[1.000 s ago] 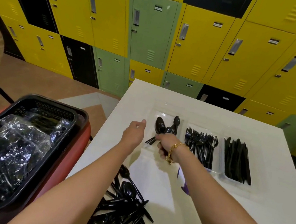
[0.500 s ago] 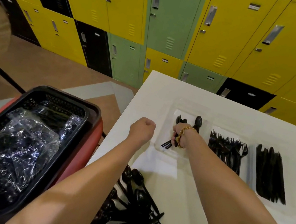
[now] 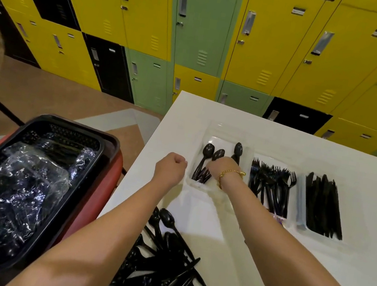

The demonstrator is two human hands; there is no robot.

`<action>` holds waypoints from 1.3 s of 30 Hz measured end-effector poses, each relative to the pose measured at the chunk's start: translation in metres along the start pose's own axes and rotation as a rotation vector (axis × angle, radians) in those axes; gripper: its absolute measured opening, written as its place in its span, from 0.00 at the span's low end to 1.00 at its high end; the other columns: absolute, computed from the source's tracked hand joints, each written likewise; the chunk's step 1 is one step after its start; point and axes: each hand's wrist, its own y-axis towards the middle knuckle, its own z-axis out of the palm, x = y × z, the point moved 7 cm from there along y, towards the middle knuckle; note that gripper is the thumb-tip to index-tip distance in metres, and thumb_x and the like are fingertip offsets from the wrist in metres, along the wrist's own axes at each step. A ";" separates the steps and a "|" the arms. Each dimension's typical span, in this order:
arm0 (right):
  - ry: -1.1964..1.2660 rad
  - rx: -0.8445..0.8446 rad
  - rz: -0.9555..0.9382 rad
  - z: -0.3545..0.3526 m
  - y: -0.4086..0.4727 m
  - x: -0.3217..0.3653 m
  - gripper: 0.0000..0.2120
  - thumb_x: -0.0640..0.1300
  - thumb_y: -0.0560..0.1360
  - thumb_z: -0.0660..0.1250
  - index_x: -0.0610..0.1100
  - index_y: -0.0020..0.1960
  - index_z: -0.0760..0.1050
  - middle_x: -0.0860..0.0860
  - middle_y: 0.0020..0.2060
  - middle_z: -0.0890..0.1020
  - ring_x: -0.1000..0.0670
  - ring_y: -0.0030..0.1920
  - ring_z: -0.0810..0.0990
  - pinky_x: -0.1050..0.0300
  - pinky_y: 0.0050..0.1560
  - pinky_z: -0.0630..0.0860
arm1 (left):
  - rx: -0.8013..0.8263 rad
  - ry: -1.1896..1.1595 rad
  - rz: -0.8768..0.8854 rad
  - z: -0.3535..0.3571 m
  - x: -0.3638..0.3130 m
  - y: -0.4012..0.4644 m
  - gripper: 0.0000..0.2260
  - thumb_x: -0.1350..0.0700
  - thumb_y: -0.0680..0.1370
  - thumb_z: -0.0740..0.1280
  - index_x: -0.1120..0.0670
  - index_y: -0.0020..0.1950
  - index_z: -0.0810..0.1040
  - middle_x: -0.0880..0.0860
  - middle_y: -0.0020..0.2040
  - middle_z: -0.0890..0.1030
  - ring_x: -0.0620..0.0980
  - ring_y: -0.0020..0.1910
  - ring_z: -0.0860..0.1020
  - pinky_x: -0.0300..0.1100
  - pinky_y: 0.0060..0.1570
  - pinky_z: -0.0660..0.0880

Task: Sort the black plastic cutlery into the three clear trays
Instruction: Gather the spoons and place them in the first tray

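Reaching into the spoon tray (image 3: 194, 183), the right hand (image 3: 220, 169) grips glossy black spoons (image 3: 206, 156); left hand (image 3: 169, 169) fisted, empty.

Right hand (image 3: 222, 166) over spoons (image 3: 207, 160) in the leftmost clear tray (image 3: 197, 183); left hand (image 3: 170, 167) fisted alongside.

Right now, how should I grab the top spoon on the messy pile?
Pinch that spoon by its thin handle, just below the bowl, coming down from above. Its bowl end sticks out at the far edge of the pile, clear of the tangle, so it should lift free.
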 end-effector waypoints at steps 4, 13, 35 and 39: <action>-0.201 0.048 -0.235 0.016 -0.055 -0.008 0.09 0.44 0.76 0.64 0.41 0.50 0.80 0.47 0.51 0.82 0.46 0.54 0.79 0.59 0.52 0.75 | -0.021 0.074 0.052 0.000 -0.001 -0.023 0.06 0.60 0.79 0.59 0.51 0.42 0.69 0.50 0.41 0.70 0.49 0.43 0.65 0.37 0.34 0.62; -0.621 0.389 -0.166 0.108 -0.102 -0.090 0.14 0.54 0.73 0.68 0.44 0.37 0.73 0.47 0.44 0.79 0.48 0.46 0.77 0.56 0.50 0.76 | -0.030 0.133 0.015 -0.003 0.027 -0.067 0.05 0.60 0.79 0.58 0.51 0.46 0.70 0.50 0.45 0.72 0.48 0.46 0.67 0.36 0.46 0.63; -0.537 0.228 -0.249 0.095 -0.110 -0.098 0.13 0.45 0.72 0.64 0.45 0.56 0.76 0.48 0.50 0.78 0.47 0.54 0.78 0.58 0.49 0.74 | -0.062 0.137 -0.075 -0.016 0.071 -0.083 0.05 0.60 0.79 0.57 0.54 0.44 0.69 0.50 0.44 0.72 0.49 0.44 0.68 0.39 0.44 0.67; -0.619 0.423 -0.677 0.109 -0.151 -0.077 0.38 0.50 0.66 0.74 0.51 0.72 0.61 0.50 0.65 0.66 0.48 0.66 0.66 0.55 0.64 0.70 | -0.084 0.144 -0.069 -0.021 0.072 -0.084 0.05 0.60 0.79 0.57 0.54 0.46 0.71 0.50 0.45 0.73 0.49 0.45 0.69 0.38 0.46 0.66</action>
